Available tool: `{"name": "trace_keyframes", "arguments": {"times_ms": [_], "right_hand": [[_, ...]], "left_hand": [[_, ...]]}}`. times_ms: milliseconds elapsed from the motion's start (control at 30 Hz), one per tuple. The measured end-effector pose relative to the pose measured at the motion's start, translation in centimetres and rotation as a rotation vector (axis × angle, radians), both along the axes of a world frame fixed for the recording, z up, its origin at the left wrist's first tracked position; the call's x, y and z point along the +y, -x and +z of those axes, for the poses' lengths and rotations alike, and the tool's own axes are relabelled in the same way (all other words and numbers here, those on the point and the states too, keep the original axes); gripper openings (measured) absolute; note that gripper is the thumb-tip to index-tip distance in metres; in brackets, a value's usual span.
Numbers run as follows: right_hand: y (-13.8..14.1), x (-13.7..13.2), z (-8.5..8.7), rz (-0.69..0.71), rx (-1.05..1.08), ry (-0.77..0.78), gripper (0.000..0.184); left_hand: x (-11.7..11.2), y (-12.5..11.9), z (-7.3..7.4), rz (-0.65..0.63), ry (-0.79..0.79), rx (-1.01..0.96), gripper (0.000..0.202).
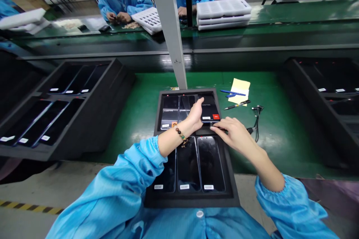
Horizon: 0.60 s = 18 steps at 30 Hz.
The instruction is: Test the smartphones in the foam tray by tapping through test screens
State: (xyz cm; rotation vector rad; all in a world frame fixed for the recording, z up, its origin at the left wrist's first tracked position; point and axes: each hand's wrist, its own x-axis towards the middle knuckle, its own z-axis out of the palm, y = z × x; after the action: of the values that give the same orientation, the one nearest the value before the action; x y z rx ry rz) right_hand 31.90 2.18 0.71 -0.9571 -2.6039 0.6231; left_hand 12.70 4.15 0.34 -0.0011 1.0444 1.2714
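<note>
A black foam tray (234, 185) in front of me holds two rows of dark phones. At its far right, my left hand (194, 116) grips a phone (208, 108) by its left side, thumb on the glass. That phone's lit screen has a red block and a white label at the bottom. At its lower edge, my right hand (228, 130) pinches a small dark plug, largely covered by the fingers. Beside the right hand, a short black cable (256, 121) runs out from behind it. Two other phones in the far row, such as this left one (169, 110), show text on their screens.
Pens (237, 105) and yellow paper (239, 86) lie right of the tray on the green table (134, 119). Stacked foam trays of phones stand at left (112, 78) and right (297, 82). A grey post (171, 26) rises behind. Beyond are two co-workers and white trays (224, 15).
</note>
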Motion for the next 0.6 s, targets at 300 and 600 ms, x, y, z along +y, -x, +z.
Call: {"name": "trace_keyframes", "arguments": {"times_ms": [300, 600], "right_hand": [[-0.1, 0.3, -1.1, -0.127, 0.098, 0.017, 0.029], [-6.0, 3.6, -2.7, -0.732, 0.19, 0.016, 0.049]], "left_hand": [[-0.7, -0.1, 0.9, -0.086, 0.005, -0.041, 0.036], [-2.6, 0.2, 2.0, -0.183, -0.014, -0.05, 0.031]]}}
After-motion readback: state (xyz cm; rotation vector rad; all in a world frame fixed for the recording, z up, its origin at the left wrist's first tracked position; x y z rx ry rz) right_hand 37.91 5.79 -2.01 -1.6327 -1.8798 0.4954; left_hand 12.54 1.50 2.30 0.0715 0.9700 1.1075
